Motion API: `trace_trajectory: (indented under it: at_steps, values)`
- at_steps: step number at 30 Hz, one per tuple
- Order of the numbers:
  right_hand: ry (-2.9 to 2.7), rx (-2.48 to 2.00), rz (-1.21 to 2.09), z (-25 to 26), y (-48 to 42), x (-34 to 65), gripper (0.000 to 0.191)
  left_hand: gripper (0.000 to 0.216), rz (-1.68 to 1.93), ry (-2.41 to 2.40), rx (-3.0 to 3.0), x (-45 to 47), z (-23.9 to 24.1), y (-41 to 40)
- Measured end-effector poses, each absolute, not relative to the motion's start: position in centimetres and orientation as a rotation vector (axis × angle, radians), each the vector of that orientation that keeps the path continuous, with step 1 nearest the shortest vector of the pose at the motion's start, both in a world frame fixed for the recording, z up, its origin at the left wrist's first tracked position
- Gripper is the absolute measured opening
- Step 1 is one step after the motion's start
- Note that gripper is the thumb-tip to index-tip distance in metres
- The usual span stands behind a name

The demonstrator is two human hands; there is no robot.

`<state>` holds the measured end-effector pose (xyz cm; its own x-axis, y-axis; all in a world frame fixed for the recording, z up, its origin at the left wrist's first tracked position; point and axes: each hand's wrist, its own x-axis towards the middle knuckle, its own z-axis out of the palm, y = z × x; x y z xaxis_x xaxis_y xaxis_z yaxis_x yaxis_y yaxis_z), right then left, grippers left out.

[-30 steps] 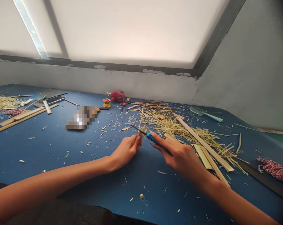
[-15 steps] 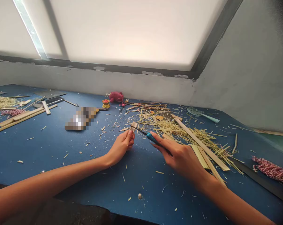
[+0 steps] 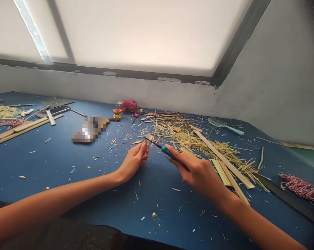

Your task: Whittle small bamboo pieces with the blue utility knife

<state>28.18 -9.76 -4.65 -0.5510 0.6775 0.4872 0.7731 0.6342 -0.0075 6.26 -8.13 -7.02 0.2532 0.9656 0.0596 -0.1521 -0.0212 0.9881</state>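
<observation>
My left hand is closed around a short, flat piece of bamboo, whose pale end sticks up past the thumb. In my right hand is a slim tool that looks like a small file, with a teal handle and a thin dark shaft. The shaft's tip points left and lies against the bamboo piece, or just in front of it. Below my right wrist lie pale bamboo strips. A heap of thin bamboo shavings spreads behind both hands.
The blue table carries a pixelated object, a small gold pot, a pink plush toy and a pale green hairbrush. Red-and-white cord lies right; bamboo slats lie left. A wall bounds the back.
The view has shifted very slightly. Both hands keep almost the same pose, with the file's tip still at the bamboo piece.
</observation>
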Motion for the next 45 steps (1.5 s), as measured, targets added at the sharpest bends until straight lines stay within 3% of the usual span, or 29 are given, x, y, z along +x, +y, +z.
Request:
trace_trajectory:
  at_steps: [10, 16, 21, 27, 34, 37, 40, 42, 45]
  values:
    - [-2.443, -1.156, -0.427, -4.6, -10.1, 27.1, 0.047, 0.034, 0.961, 1.006, 1.714, 6.6, -7.5, -9.1]
    - [-2.459, -1.154, -0.364, -4.6, -9.9, 26.9, 0.046, 0.036, 1.057, 0.971, 1.455, 6.6, -7.7, -8.9]
    - [-2.316, -1.097, -0.019, -4.9, -9.6, 27.6, 0.048, 0.028, 1.125, 0.815, 1.213, 6.1, -7.2, -8.0]
    - [-2.094, -1.156, 0.481, -3.8, -10.1, 27.5, 0.049, 0.020, 1.571, 0.681, 0.812, 2.5, -2.5, -4.7]
    - [-2.542, -1.004, 1.137, -2.9, -13.6, 24.0, 0.045, 0.024, 1.582, 0.563, 0.359, -1.1, -1.2, -2.3]
    - [-2.575, -1.117, 1.133, -2.5, -10.6, 25.9, 0.046, 0.024, 1.573, 0.528, 0.355, -1.4, -1.4, -2.1]
    - [-2.338, -1.536, 0.602, -1.7, -6.3, 29.5, 0.050, 0.024, 1.577, 0.525, 0.376, -1.5, -1.2, -2.1]
    - [-2.225, -1.692, 0.429, -1.1, -5.4, 31.1, 0.056, 0.023, 1.570, 0.540, 0.394, -1.4, -1.1, -2.2]
    - [-2.257, -1.584, 0.832, -0.9, -8.0, 30.5, 0.060, 0.022, 1.552, 0.555, 0.423, -1.3, -1.1, -2.4]
